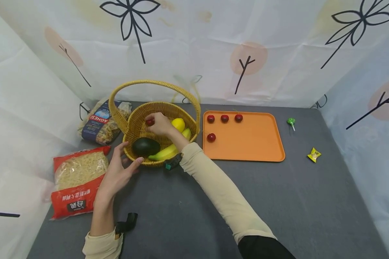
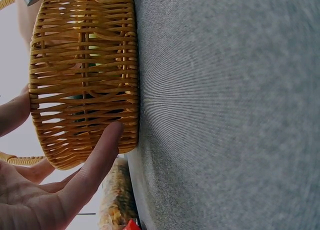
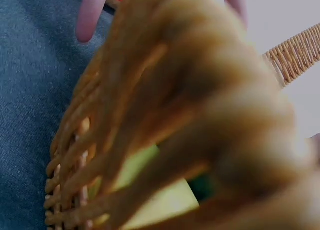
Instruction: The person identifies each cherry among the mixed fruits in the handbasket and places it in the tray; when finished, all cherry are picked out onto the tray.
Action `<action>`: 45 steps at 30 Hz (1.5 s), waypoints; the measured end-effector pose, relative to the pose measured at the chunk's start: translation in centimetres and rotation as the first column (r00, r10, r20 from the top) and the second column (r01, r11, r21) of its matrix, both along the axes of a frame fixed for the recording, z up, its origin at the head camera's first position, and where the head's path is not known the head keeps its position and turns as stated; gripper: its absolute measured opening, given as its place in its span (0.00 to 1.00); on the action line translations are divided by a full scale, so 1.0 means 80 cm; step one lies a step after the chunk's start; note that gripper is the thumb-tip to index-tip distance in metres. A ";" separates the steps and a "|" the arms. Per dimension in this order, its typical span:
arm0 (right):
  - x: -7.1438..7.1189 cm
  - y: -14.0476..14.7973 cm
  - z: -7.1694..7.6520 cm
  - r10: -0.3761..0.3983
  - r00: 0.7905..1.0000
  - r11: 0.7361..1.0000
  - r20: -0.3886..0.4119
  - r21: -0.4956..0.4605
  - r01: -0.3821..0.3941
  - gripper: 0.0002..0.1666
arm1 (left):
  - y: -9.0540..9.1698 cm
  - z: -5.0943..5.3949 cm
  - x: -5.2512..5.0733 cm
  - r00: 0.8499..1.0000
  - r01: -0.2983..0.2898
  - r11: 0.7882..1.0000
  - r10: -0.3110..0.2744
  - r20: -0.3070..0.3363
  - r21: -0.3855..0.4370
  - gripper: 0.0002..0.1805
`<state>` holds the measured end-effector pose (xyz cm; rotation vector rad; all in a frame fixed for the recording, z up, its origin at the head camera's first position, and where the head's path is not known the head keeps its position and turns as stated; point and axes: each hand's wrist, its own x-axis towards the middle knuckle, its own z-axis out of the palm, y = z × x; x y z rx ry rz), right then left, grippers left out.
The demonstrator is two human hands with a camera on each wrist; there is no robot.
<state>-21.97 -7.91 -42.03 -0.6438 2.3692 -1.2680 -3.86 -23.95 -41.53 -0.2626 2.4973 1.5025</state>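
A woven wicker basket (image 1: 134,126) with a tall arched handle holds a dark green avocado (image 1: 146,146), a banana (image 1: 165,153) and a yellow lemon (image 1: 178,124). Inside it, my right hand (image 1: 160,126) pinches a red cherry (image 1: 150,122) above the basket's floor. My left hand (image 1: 116,176) is at the basket's near left side, thumb and fingers spread. In the left wrist view a straight finger (image 2: 100,157) lies against the woven wall. The right wrist view shows mostly blurred wicker, and the cherry is hidden there.
Right of the basket lies an orange tray (image 1: 249,140) with several cherries (image 1: 224,118). A green lollipop (image 1: 291,122) and a yellow wrapped candy (image 1: 314,154) lie farther right. Two pasta bags, one clear and blue (image 1: 100,124), one red (image 1: 79,181), lie at the left.
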 end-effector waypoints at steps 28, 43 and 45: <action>0.076 0.085 0.077 0.083 0.992 0.928 -0.091 -0.357 -0.110 0.20 | -0.002 -0.004 -0.002 1.000 0.005 1.000 -0.005 0.009 -0.007 0.57; 0.132 0.200 0.090 0.070 0.971 0.904 -0.229 -0.397 -0.158 0.16 | -0.002 -0.002 0.001 1.000 0.014 1.000 -0.014 -0.025 0.012 0.55; 0.135 0.216 0.091 0.050 0.964 0.914 -0.260 -0.378 -0.150 0.17 | -0.002 -0.002 0.000 0.999 0.018 1.000 -0.017 -0.029 0.009 0.55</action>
